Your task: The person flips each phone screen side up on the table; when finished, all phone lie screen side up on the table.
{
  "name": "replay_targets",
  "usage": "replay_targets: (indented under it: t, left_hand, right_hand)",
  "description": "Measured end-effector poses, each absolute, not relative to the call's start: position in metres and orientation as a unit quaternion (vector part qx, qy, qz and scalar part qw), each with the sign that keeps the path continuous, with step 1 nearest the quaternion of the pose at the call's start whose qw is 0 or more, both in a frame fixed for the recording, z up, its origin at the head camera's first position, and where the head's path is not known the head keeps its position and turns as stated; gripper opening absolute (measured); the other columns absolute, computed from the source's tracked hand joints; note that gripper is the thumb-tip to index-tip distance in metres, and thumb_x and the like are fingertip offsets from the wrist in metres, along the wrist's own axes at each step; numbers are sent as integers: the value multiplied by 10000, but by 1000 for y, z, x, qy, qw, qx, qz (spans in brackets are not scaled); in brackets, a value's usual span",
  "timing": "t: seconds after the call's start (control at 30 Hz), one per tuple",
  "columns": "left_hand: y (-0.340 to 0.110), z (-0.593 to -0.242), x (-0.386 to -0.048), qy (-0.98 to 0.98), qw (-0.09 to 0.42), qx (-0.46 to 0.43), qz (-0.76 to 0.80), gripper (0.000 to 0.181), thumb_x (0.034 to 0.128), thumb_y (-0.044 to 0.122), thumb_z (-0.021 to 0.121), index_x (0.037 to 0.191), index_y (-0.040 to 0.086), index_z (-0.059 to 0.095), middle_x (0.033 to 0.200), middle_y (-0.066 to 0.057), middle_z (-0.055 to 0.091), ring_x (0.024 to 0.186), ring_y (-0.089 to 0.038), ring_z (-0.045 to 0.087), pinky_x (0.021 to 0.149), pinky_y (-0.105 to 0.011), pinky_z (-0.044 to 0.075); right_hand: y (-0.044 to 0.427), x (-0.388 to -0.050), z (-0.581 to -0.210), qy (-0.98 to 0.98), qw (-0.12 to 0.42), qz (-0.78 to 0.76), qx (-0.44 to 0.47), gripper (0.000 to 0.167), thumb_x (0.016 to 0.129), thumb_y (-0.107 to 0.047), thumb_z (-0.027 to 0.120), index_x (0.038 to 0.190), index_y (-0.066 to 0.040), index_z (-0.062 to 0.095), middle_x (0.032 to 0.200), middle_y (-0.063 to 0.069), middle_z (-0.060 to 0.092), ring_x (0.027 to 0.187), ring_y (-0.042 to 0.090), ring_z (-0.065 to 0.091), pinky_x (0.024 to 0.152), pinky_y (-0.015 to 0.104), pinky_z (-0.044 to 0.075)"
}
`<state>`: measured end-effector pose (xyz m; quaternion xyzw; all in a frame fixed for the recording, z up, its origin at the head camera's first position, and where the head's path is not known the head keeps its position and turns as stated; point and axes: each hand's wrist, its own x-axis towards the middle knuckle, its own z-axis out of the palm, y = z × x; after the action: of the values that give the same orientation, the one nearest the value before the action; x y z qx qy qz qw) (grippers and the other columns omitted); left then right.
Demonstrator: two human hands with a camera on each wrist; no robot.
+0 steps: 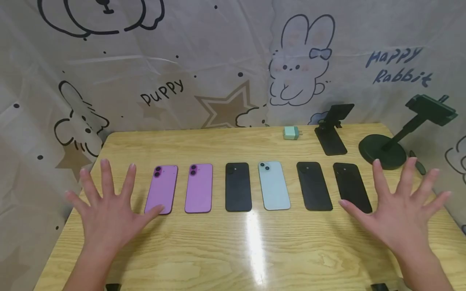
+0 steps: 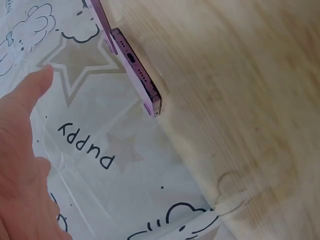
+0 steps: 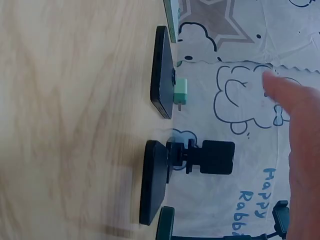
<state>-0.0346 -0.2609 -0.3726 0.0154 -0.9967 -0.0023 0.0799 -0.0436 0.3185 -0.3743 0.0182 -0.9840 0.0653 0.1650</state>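
Observation:
Several phones lie in a row, backs up: a purple phone [image 1: 162, 189] at the left end, a second purple one [image 1: 198, 188], a black one [image 1: 238, 187], a light blue one [image 1: 274, 186], then a black one [image 1: 314, 186] and another [image 1: 352, 187] at the right end. My left hand [image 1: 109, 218] has its fingers spread, its thumb over the lower edge of the leftmost phone. Fingers spread too, my right hand [image 1: 404, 214] is beside the rightmost phone. Neither hand holds anything. The left wrist view shows the purple phone's port edge [image 2: 136, 70].
Behind the row stand a mint charger plug [image 1: 291, 133], a small black phone stand [image 1: 331, 137] and a dark green stand [image 1: 382, 151] with a round base. A printed cloth [image 1: 218, 60] hangs behind the wooden table [image 1: 196, 250].

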Motion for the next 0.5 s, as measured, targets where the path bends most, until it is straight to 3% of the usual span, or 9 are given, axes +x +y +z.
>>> replay_targets:
  t: [0.1, 0.2, 0.27, 0.33, 0.4, 0.5]
  left_hand:
    - [-262, -376, -35, -993, 120, 2, -21, 1177, 718, 801, 626, 1620, 222, 140, 1613, -148, -252, 1418, -484, -233, 965, -821, -72]
    - [-260, -379, -37, -982, 176, -17, -66, 1061, 742, 642, 700, 1587, 161, 276, 1627, -252, -6, 1425, -566, 26, 982, -811, 131]
    - [-258, -381, -39, -969, 213, -22, -120, 937, 770, 479, 747, 1538, 99, 368, 1561, -303, 221, 1357, -580, 245, 954, -769, 259]
    - [-255, -382, -41, -953, 242, -23, -181, 799, 799, 312, 766, 1472, 27, 444, 1437, -314, 409, 1250, -543, 412, 923, -713, 355]
    - [-251, -381, -44, -937, 253, -11, -239, 684, 827, 185, 762, 1426, -7, 493, 1330, -278, 520, 1144, -478, 515, 874, -653, 421]
    - [-248, -379, -49, -922, 254, 8, -293, 580, 863, 113, 729, 1387, -31, 527, 1241, -236, 580, 1029, -405, 577, 838, -567, 470]
  right_hand:
    - [316, -44, -374, -987, 138, 86, 3, 1173, 734, -799, 618, 1619, -282, 47, 1592, 93, -323, 1381, 423, -349, 957, 733, -230]
    - [310, -47, -379, -967, 216, 133, 20, 982, 811, -723, 584, 1573, -160, 327, 1639, 197, -74, 1434, 484, -181, 1030, 737, -122]
    - [300, -50, -383, -937, 291, 188, 48, 821, 840, -617, 601, 1421, -40, 535, 1581, 265, 204, 1450, 489, 45, 1091, 687, 7]
    - [284, -52, -384, -902, 340, 259, 66, 612, 849, -434, 673, 1249, 29, 648, 1444, 268, 435, 1398, 408, 281, 1114, 556, 177]
    - [263, -53, -381, -875, 331, 346, 62, 439, 840, -201, 741, 1204, 36, 674, 1335, 208, 546, 1310, 295, 423, 1088, 388, 290]
    - [228, -54, -373, -834, 269, 481, 38, 516, 814, 45, 762, 1307, -10, 622, 1263, 111, 600, 1183, 171, 528, 932, 201, 430]
